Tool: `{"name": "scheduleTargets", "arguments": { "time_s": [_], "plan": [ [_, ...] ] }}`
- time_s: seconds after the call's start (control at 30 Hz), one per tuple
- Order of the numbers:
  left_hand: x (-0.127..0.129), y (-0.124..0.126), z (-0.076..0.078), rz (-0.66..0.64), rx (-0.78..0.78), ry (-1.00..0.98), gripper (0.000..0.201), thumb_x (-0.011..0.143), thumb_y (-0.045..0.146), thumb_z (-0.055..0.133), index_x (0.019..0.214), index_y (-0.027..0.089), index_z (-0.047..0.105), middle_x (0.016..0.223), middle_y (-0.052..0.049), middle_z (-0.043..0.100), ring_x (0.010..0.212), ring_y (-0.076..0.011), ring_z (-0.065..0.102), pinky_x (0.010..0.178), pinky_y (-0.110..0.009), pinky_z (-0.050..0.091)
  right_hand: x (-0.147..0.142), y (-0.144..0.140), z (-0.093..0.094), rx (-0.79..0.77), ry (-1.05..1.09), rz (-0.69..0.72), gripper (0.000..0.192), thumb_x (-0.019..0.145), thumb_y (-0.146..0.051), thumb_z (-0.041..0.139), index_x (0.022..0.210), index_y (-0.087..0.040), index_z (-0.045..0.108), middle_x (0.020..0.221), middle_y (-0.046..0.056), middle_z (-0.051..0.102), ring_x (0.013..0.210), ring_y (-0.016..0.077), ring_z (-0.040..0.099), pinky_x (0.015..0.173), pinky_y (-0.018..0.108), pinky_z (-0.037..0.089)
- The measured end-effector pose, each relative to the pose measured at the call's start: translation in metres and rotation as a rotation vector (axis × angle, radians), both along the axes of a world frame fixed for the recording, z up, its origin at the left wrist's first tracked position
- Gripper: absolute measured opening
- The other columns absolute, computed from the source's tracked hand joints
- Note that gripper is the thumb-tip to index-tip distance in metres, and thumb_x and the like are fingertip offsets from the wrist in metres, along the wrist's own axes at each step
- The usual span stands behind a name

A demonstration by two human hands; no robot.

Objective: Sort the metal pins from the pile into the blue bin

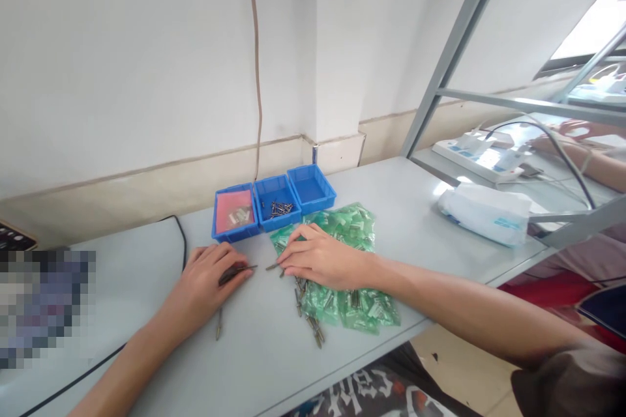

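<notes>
My left hand (210, 273) is closed around a small bundle of thin metal pins (233, 272), with one tip sticking out past the fingers. Below it, a single thin pin (218, 326) lies on the table. My right hand (323, 257) rests over green plastic bags (355, 225), its fingers pinched at a small metal pin (272, 267) near the bags' left edge. Several loose pins (314, 330) lie by the bags' lower left side. More pins show through the green plastic. The exact kind of pin is too small to make out.
Three blue trays stand behind: the left tray (214, 225) holds a pink sheet and a clear packet, the middle tray (267, 182) metal pieces. A white soft pack (484, 212) lies right, beside a grey metal frame (430, 104). A black cable (183, 241) runs left. Another person's arm (596, 163) shows beyond.
</notes>
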State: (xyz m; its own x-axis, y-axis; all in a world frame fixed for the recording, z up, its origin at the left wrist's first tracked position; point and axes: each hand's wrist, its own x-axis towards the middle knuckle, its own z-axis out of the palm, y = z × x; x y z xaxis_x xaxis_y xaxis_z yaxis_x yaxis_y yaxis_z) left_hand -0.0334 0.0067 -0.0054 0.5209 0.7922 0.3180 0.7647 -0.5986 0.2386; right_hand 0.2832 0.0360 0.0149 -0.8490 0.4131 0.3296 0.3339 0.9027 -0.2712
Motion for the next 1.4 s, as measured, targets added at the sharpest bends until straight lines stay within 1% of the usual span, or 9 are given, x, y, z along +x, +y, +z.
{"name": "scheduleTargets", "arguments": {
  "time_s": [0.13,0.23,0.33,0.5,0.7,0.97,1.23,1.4],
  "plan": [
    [-0.003,0.0,0.0,-0.019,0.053,0.027,0.024,0.11,0.045,0.059,0.104,0.024,0.069,0.102,-0.004,0.072,0.098,-0.0239,0.066,0.092,-0.039,0.042,0.0,0.001,-0.001,0.046,-0.004,-0.021,0.03,0.114,-0.033,0.053,0.112,-0.02,0.081,0.121,0.008,0.08,0.12,0.0278,0.054,0.102,0.045,0.04],
    [-0.003,0.001,-0.002,-0.031,0.039,0.022,0.025,0.111,0.045,0.056,0.104,0.024,0.067,0.101,-0.004,0.07,0.095,-0.0231,0.065,0.089,-0.039,0.042,-0.002,0.001,-0.002,0.067,-0.01,-0.058,0.03,0.114,-0.032,0.052,0.108,-0.02,0.078,0.115,0.008,0.079,0.116,0.0277,0.053,0.101,0.044,0.038],
    [-0.002,0.001,-0.004,-0.025,0.015,0.008,0.028,0.111,0.048,0.055,0.105,0.024,0.066,0.1,-0.004,0.068,0.091,-0.0224,0.064,0.087,-0.038,0.043,-0.005,-0.001,-0.004,0.088,-0.035,-0.099,0.025,0.113,-0.034,0.057,0.106,-0.019,0.075,0.11,0.008,0.076,0.112,0.0277,0.053,0.1,0.044,0.036],
    [-0.001,0.001,-0.004,-0.019,0.002,-0.023,0.027,0.111,0.047,0.056,0.106,0.024,0.067,0.1,-0.003,0.068,0.091,-0.0226,0.064,0.085,-0.036,0.045,-0.009,-0.005,-0.001,0.075,-0.078,-0.135,0.018,0.111,-0.032,0.06,0.105,-0.018,0.071,0.109,0.008,0.072,0.108,0.0263,0.052,0.095,0.041,0.036],
    [0.0,-0.001,-0.003,-0.015,-0.003,-0.033,0.026,0.11,0.047,0.055,0.107,0.024,0.068,0.099,-0.003,0.068,0.089,-0.0229,0.064,0.085,-0.036,0.046,-0.01,-0.007,0.001,0.077,-0.138,-0.157,0.019,0.111,-0.03,0.058,0.102,-0.017,0.068,0.11,0.008,0.07,0.105,0.025,0.051,0.091,0.039,0.036],
    [-0.002,0.002,-0.008,-0.019,-0.006,-0.047,0.026,0.11,0.048,0.056,0.106,0.025,0.068,0.098,-0.002,0.068,0.09,-0.0222,0.065,0.084,-0.036,0.047,-0.012,-0.009,-0.004,0.284,-0.208,-0.175,0.023,0.11,-0.032,0.054,0.097,-0.016,0.064,0.102,0.01,0.068,0.101,0.0277,0.048,0.093,0.044,0.033],
    [-0.001,0.001,-0.007,-0.015,-0.017,-0.042,0.026,0.11,0.049,0.056,0.108,0.026,0.067,0.101,-0.003,0.068,0.091,-0.0224,0.064,0.085,-0.036,0.048,-0.013,-0.007,-0.007,0.259,-0.239,-0.182,0.022,0.109,-0.032,0.055,0.096,-0.016,0.063,0.099,0.009,0.07,0.099,0.027,0.049,0.091,0.044,0.029],
    [-0.002,0.001,-0.008,-0.001,-0.016,-0.043,0.027,0.11,0.051,0.056,0.113,0.026,0.067,0.105,-0.003,0.069,0.095,-0.023,0.065,0.087,-0.036,0.049,-0.011,-0.006,-0.005,0.197,-0.214,-0.194,0.017,0.105,-0.029,0.06,0.093,-0.017,0.062,0.095,0.008,0.07,0.098,0.0262,0.049,0.09,0.043,0.028]
  ]
}}
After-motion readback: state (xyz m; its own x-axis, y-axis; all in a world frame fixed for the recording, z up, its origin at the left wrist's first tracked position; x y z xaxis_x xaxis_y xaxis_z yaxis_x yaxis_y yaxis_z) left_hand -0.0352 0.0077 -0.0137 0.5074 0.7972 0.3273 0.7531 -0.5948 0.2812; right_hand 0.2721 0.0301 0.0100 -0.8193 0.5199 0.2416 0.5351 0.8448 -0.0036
